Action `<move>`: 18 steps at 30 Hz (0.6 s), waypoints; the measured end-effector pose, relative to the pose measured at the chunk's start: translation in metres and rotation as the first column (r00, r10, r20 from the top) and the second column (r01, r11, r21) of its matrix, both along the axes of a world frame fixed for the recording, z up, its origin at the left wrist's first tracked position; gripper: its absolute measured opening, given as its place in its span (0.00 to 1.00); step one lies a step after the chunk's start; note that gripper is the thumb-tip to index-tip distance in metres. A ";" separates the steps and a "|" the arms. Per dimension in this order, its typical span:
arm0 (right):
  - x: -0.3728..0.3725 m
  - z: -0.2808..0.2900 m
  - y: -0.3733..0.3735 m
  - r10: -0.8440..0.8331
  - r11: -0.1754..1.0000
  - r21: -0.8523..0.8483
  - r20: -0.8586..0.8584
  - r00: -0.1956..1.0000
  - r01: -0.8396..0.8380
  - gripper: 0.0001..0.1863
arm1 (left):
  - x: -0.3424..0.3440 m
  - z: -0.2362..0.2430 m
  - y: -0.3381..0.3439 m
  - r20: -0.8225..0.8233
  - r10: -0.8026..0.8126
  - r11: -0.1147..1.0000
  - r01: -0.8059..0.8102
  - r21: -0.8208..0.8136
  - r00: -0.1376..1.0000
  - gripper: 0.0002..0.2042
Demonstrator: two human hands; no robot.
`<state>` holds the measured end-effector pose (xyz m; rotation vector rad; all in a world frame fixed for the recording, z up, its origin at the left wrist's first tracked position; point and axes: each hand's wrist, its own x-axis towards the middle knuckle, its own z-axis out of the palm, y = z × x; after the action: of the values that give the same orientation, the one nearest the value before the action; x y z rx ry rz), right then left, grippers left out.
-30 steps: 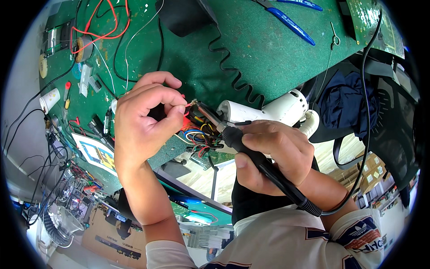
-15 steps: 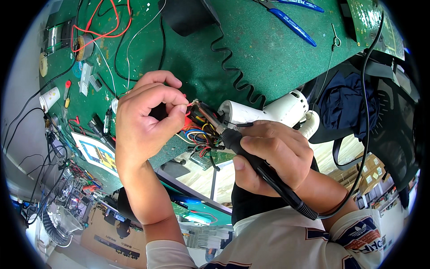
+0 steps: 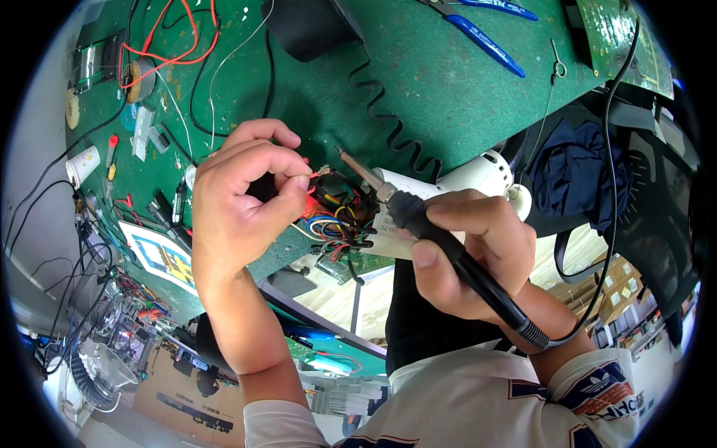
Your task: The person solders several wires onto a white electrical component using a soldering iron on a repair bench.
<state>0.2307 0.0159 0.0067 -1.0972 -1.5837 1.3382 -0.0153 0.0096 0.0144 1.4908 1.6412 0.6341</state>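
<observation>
My right hand (image 3: 482, 250) is wrapped round the black handle of a soldering iron (image 3: 409, 212). The iron's metal tip points up and left, apart from the wires and just above the green mat. My left hand (image 3: 239, 187) is closed in a pinch, thumb against forefinger, on a thin red wire (image 3: 321, 172) whose end shows past the fingertips. Below that pinch, a bundle of coloured wires (image 3: 340, 224) comes out of a white cylindrical housing (image 3: 396, 235) lying at the table edge. The right hand covers part of this housing.
On the green table (image 3: 448, 104) lie blue-handled pliers (image 3: 485, 45), a coiled black cord (image 3: 388, 116) and a black stand-like object (image 3: 310, 30). A solder reel (image 3: 142, 81) and red leads sit far left. The iron's cable (image 3: 611, 149) loops down the right side, before a chair (image 3: 642, 187).
The soldering iron in my right hand has pulled away from the red wire's end, its tip now up and to the right. My left hand has barely moved.
</observation>
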 end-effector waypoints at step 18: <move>0.033 -0.019 0.020 -0.082 0.985 -0.171 -0.309 0.948 0.030 0.17 | 0.001 -0.001 -0.006 0.046 0.114 0.992 -0.111 -0.059 0.992 0.10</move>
<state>0.2638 0.0356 -0.0119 -0.9596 -1.2180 1.5410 -0.0143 0.0033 0.0138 1.3400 1.6999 0.6758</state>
